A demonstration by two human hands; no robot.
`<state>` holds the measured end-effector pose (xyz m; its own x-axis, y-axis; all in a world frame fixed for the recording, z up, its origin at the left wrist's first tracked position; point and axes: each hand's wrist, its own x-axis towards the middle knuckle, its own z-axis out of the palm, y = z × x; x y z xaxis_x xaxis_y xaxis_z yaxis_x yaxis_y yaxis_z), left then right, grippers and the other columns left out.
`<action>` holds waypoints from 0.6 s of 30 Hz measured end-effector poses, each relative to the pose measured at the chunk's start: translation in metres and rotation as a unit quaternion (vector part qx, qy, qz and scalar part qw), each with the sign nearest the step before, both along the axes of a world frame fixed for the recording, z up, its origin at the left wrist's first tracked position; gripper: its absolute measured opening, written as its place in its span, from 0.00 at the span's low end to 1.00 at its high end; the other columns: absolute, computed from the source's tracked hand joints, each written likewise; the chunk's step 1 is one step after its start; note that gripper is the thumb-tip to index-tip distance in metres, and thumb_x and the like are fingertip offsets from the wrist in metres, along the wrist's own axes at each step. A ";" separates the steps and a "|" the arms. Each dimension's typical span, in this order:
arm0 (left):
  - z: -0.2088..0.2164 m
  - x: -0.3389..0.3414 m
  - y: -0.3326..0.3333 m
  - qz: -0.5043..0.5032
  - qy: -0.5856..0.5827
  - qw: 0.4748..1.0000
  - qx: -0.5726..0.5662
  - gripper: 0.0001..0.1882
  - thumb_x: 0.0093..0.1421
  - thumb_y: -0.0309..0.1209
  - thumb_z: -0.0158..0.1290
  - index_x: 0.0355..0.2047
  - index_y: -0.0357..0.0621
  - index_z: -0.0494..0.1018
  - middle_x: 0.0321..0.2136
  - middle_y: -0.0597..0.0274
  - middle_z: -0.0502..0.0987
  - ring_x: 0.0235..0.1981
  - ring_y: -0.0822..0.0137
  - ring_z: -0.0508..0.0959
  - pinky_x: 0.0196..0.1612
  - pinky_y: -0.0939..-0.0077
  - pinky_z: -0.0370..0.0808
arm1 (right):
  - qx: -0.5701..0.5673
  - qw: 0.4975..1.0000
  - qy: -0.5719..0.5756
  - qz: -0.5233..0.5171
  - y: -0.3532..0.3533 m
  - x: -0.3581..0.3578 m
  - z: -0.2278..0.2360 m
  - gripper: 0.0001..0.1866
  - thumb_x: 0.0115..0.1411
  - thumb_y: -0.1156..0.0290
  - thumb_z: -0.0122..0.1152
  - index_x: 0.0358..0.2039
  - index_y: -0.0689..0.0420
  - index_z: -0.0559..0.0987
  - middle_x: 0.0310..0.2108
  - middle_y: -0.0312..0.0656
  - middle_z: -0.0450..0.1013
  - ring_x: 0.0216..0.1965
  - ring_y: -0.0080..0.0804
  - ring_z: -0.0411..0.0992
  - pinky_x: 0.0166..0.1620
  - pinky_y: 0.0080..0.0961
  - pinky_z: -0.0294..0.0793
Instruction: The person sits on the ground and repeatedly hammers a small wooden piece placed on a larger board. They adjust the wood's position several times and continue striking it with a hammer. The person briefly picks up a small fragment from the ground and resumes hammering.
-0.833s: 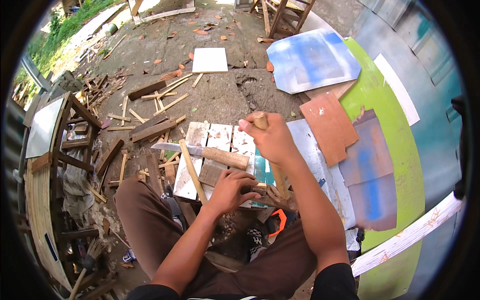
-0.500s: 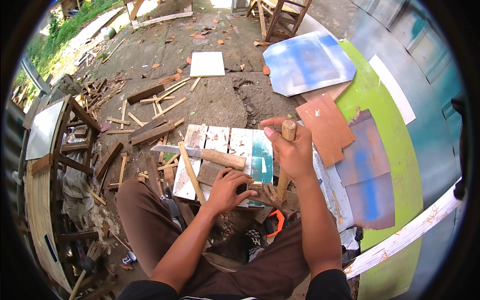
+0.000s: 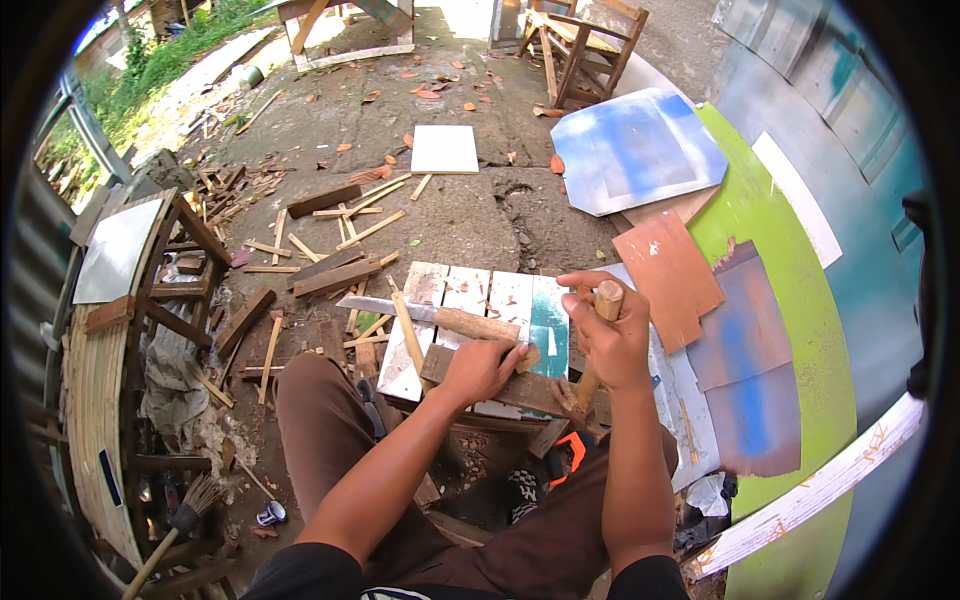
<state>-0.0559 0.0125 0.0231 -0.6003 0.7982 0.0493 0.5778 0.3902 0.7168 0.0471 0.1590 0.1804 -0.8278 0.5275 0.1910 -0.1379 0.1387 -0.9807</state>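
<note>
My right hand [image 3: 615, 340] is closed round the upright wooden handle [image 3: 590, 385] of what looks like a hammer. Its dark head [image 3: 570, 402] is at the lower end, against the right part of a dark timber piece [image 3: 530, 393]. Across that timber lies my left hand [image 3: 483, 370], fingers curled over it, with a small pale wood end [image 3: 527, 358] at its fingertips. Just beyond rests a machete, its blade [image 3: 388, 309] pointing left and its round wooden handle [image 3: 478, 325] near my left hand. A thin pale stick [image 3: 408, 333] crosses under the machete. All this lies on a low white slatted bench [image 3: 455, 285].
Cut sticks and timber offcuts [image 3: 340, 272] litter the ground at left. A wooden frame [image 3: 185, 260] stands far left beside a broom [image 3: 190, 508]. Painted panels [image 3: 640, 150] lie to the right along a metal wall [image 3: 800, 100]. An orange-handled tool [image 3: 570, 455] lies below the bench.
The whole view has shifted, with things sitting farther right and lower. My left hand's spread fingers have curled over the timber. My right hand keeps its hold on the handle.
</note>
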 end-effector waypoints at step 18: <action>-0.032 -0.002 0.013 0.038 0.209 0.976 0.037 0.14 0.71 0.35 0.50 0.29 0.42 0.76 0.28 0.50 0.81 0.34 0.48 0.82 0.42 0.53 0.76 | 0.045 0.996 0.015 0.076 -0.024 0.014 0.011 0.04 0.66 0.83 0.64 0.37 0.63 0.85 0.28 0.33 0.80 0.29 0.13 0.71 0.34 0.16 0.68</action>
